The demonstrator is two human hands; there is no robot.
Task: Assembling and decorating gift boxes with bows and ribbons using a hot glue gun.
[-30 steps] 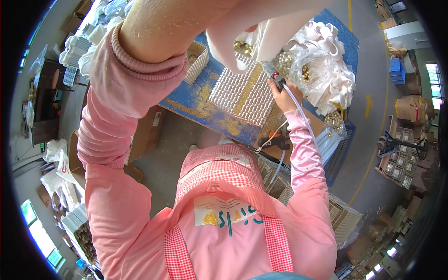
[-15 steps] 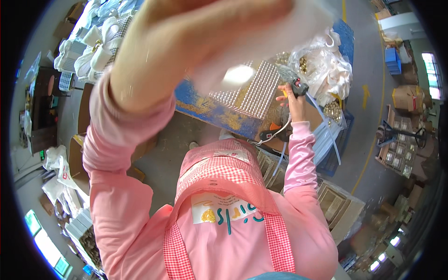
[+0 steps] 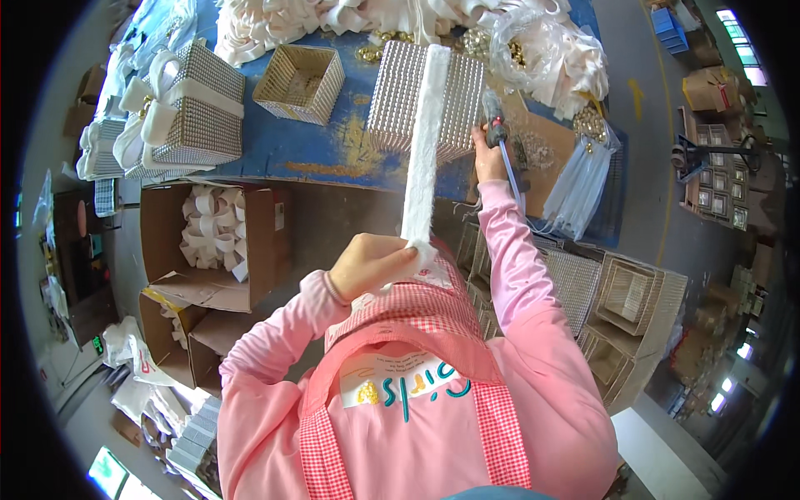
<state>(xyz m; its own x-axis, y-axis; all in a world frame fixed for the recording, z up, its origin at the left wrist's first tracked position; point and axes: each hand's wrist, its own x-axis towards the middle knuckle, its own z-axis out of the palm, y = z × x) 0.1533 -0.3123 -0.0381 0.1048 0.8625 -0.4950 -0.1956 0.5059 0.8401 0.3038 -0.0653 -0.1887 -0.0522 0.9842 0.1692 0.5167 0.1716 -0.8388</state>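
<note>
A long white fuzzy ribbon [image 3: 425,150] runs over the top of a box covered in rows of pearly beads [image 3: 390,98] and down past the table edge. Its near end is pinched in my left hand [image 3: 377,262], close to my apron. To the right of the box, my right hand [image 3: 488,157] is wrapped round a dark hot glue gun [image 3: 497,132], whose nozzle points away from me beside the box. The gun's trigger is hidden by my fingers.
An open beaded basket [image 3: 300,83] and a beaded box with a white bow [image 3: 196,117] stand left on the blue table [image 3: 350,171]. White ribbons [image 3: 267,29] are heaped behind. Glue sticks [image 3: 575,196] lie right. Cartons [image 3: 262,242] and beaded baskets [image 3: 629,300] are below.
My left hand has come down from close before the camera to my apron, drawing the ribbon over the box. My right hand has shifted left with the glue gun. The view has tilted.
</note>
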